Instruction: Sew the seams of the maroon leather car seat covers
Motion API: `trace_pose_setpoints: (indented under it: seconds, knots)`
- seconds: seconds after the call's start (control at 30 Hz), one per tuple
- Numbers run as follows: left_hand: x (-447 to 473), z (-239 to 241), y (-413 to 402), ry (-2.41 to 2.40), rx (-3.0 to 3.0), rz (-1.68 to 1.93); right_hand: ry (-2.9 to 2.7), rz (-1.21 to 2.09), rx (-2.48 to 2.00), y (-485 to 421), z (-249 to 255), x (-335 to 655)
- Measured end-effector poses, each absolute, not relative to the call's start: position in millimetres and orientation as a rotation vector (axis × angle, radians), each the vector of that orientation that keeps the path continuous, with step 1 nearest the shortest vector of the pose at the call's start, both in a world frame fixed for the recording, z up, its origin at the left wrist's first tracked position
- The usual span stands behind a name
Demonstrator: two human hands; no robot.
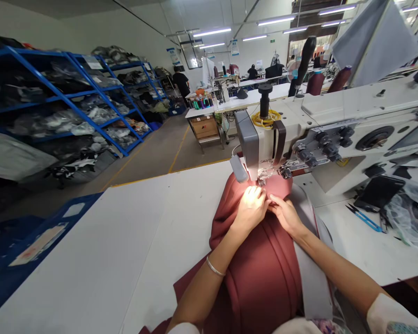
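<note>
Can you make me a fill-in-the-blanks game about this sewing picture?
1. Both hands, the left hand and the right hand, press on a dark ____ fabric.
2. The fabric lies under the needle of a white sewing ____.
3. The left wrist wears a thin silver ____.
4. The shelves along the wall are painted ____.

Missing words: red; machine; bracelet; blue

I could not see the needle – my left hand (251,208) covered it – and the maroon fabric (261,273) was cut at the bottom edge.
</note>
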State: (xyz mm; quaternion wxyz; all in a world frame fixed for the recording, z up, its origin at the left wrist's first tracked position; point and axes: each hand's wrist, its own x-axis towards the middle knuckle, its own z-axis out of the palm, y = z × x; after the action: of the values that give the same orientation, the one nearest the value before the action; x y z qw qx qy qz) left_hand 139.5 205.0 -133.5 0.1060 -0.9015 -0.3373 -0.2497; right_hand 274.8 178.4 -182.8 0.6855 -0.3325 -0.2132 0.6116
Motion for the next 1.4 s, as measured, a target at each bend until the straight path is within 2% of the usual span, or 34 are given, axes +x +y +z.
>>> trace_pose_setpoints:
  seconds: [0.43,0.57,0.63,0.77,0.9,1.1,1.4]
  knots:
    - [125.3,-126.6,219.4,-0.759,-2.703,-0.754,-0.583,1.297,-0.861,199.4,-172.7,274.9]
    - [118.9,-128.8,218.8,-0.648,-2.683,-0.664,-0.71,1.212,-1.034,205.1,-172.0,282.3]
    - [116.5,-133.4,216.9,-0.613,-2.68,-0.583,-0.878,1.026,-1.272,207.2,-170.9,288.0]
    - [116.4,-148.8,212.9,-0.544,-2.621,-0.393,-1.297,0.424,-1.748,210.2,-165.1,297.5]
    - [117.4,-157.3,214.8,-0.519,-2.548,-0.318,-1.432,0.123,-1.954,214.2,-158.8,300.4]
    - [109.2,-141.9,230.5,-0.337,-2.614,-0.369,-1.511,0.109,-2.064,221.3,-146.2,300.2]
    - [110.3,-123.6,235.5,-0.4,-2.802,-0.484,-1.542,0.201,-2.123,227.2,-131.7,299.2]
